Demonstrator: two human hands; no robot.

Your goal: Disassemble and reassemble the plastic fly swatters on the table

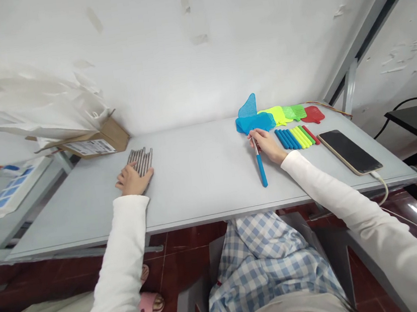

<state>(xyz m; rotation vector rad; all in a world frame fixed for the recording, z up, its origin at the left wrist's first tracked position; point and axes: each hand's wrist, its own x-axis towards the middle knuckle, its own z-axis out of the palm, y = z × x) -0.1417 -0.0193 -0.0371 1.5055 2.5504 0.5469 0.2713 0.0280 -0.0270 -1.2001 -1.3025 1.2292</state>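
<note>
My left hand (131,179) rests over a row of metal rods (144,159) at the left of the table, thumb along their right side and fingers curled at their left. In my right hand (263,143) is a fly swatter, pinched by its short metal shaft. Its blue handle (261,170) points down toward me, and a blue mesh head (248,105) rises just beyond my fingers. Under that head lie more blue swatter heads (265,121), with yellow heads (278,115), green heads (295,112) and a red head (313,115) to the right.
Several blue, yellow and red handles (297,137) lie in a row right of my right hand. A phone (350,151) with a white cable lies farther right on the grey table (196,178). A cardboard box (105,138) stands back left. Another person's slippered foot (150,304) shows below.
</note>
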